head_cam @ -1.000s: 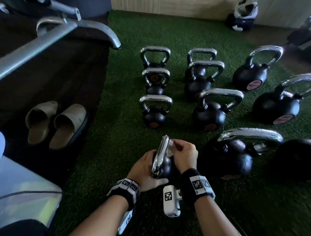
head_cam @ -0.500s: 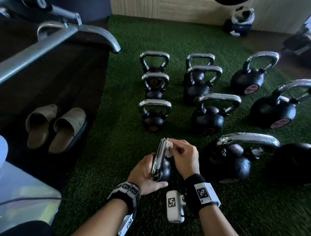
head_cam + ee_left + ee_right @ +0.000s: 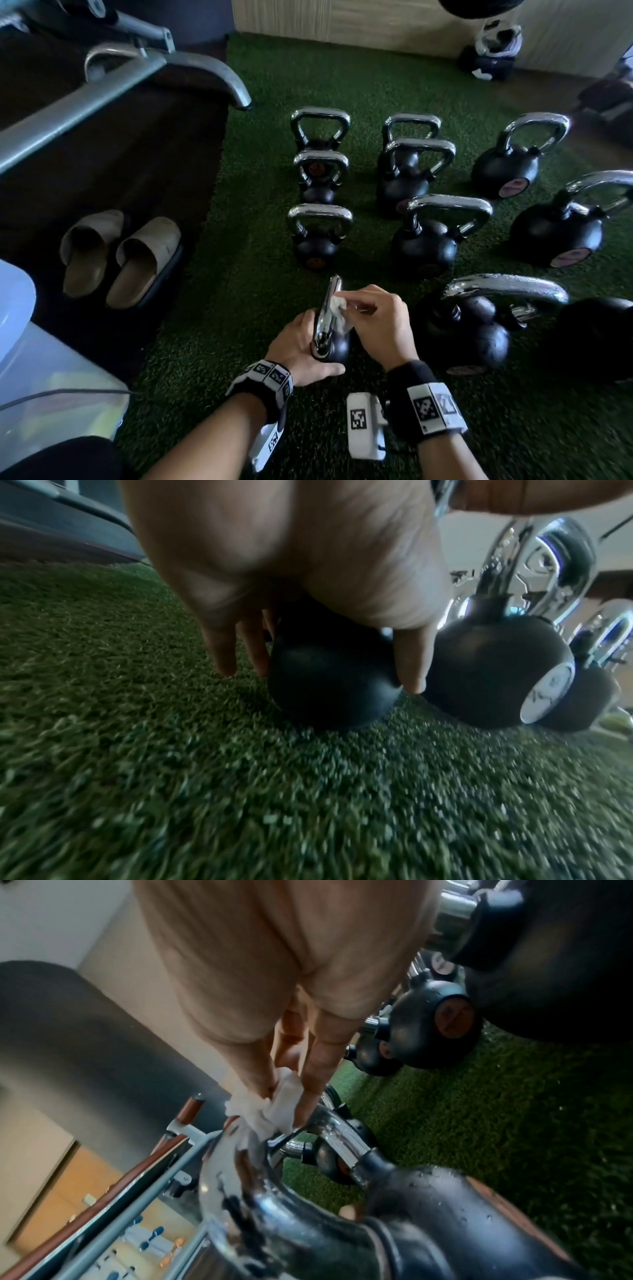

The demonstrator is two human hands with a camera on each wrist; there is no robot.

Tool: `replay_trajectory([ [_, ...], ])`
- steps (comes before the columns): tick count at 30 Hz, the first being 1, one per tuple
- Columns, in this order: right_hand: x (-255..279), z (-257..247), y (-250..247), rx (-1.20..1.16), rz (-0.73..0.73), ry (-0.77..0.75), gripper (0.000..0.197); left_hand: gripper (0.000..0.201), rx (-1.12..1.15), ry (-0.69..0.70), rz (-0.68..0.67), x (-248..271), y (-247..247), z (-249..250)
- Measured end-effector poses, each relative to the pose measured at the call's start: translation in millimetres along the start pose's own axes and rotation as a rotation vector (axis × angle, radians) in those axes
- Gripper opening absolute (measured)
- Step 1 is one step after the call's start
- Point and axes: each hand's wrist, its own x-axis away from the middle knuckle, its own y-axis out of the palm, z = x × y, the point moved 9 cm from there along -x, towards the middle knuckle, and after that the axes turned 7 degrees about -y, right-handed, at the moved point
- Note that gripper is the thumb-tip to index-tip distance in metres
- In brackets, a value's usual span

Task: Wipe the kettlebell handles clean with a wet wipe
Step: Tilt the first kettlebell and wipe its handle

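The right hand (image 3: 376,318) grip is pinching a white wet wipe (image 3: 337,306) against the chrome handle (image 3: 327,318) of a small kettlebell (image 3: 334,347). The left hand (image 3: 298,346) is curling around its black ball, probably steadying it. It is standing on the green turf (image 3: 239,274), at 6 o'clock from the other kettlebells (image 3: 424,236).

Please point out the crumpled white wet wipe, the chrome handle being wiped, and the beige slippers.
crumpled white wet wipe (image 3: 274,1107), right wrist view, its bunched middle.
chrome handle being wiped (image 3: 325,318), head view, its near side.
beige slippers (image 3: 140,263), head view, right slipper's strap.
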Motion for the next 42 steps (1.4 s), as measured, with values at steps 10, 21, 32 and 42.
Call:
replay_trajectory([
  [10,46.0,20.0,21.8,-0.25,-0.022,0.183,0.012,0.087,0.005,0.049,-0.064,-12.2,1.5,3.5],
  [21,36.3,40.7,33.1,-0.107,-0.143,0.242,0.025,0.073,0.021,0.128,-0.121,-7.3,3.6,-0.9],
  [32,41.5,31.1,65.5,-0.303,-0.456,0.312,0.02,0.108,0.144,0.151,-0.131,5.7,-6.3,2.1],
  [42,49.5,38.6,71.5,-0.559,-0.503,0.342,0.019,0.111,0.122,0.17,-0.115,5.9,-4.2,0.2],
])
